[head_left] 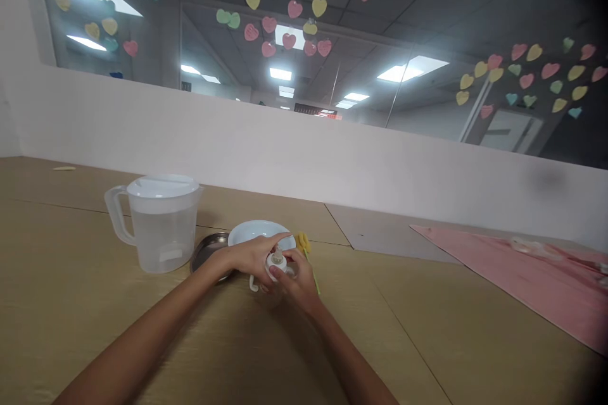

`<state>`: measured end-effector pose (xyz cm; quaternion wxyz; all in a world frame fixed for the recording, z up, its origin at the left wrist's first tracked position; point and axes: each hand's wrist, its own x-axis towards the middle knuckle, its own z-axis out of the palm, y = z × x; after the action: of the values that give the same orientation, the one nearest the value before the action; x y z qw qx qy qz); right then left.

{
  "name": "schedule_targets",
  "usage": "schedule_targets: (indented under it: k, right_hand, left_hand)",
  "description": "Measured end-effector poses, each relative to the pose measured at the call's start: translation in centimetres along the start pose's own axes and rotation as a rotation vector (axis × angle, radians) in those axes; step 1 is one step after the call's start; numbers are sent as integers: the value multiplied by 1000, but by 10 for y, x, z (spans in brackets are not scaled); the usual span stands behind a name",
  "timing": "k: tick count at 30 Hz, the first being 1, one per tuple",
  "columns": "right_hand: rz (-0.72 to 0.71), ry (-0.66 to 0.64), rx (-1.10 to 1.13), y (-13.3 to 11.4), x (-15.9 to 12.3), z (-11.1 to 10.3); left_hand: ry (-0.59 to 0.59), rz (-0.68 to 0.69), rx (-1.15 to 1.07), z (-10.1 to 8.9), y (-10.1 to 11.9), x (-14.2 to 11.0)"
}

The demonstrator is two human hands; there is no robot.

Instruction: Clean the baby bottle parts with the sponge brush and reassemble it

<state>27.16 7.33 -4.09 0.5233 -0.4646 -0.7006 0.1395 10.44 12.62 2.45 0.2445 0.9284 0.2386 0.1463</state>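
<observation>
We see the small white bottle (276,263) only in part, its body hidden by the left hand (249,258) and right hand (297,280). Those hands block the near side of the white bowl (259,231), and the left wrist covers part of the steel dish (209,249). The yellow thing (303,243), mostly hidden at right, is too obscured to name. The pink sheet (522,275) runs off the right edge, and the clear items (527,245) on it blur.

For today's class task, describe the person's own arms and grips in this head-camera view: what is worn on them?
Nothing appears to be worn. The left forearm and right forearm are bare, with no sleeve in view. The left grip and right grip are bare hands, without gloves. No watch, bracelet or ring shows.
</observation>
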Motion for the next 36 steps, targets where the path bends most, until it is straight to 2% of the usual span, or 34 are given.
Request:
schedule_targets:
  k: [2,5,8,10,12,14,15,20,22,24,29,33,36]
  right_hand:
    - [-31,-52,16,-2,2,-4]
    - [-64,-205,43,-7,7,-15]
    - [-28,-288,78,-5,13,-29]
    - [23,-215,97,1,17,-39]
    - [74,-69,91,8,20,-46]
    - [119,38,101,11,20,-47]
    - [130,52,117,10,20,-44]
    - [32,-80,93,-7,12,-20]
    - [34,-107,57,-7,12,-18]
    - [69,-90,47,-2,14,-23]
    - [105,48,60,9,19,-40]
    - [73,-37,129,-3,16,-30]
    - [33,-77,80,-14,12,-18]
  left_hand:
    - [5,-9,17,-1,-1,0]
    - [-6,-35,8,-1,-2,-1]
    - [1,-35,-7,-1,-3,-1]
    - [2,-29,6,-1,-2,-1]
    - [4,-36,22,-1,-2,-1]
    - [3,-35,14,-1,-1,-2]
    - [4,-30,3,-2,-1,-2]
    - [-11,18,-30,-3,-1,-1]
    - [-20,24,-21,-4,-1,0]
    - [-20,10,3,-5,0,-1]
    - [-19,21,21,-7,3,-1]
    - [-14,41,2,-7,1,-1]
    - [-23,19,-10,-6,0,-1]
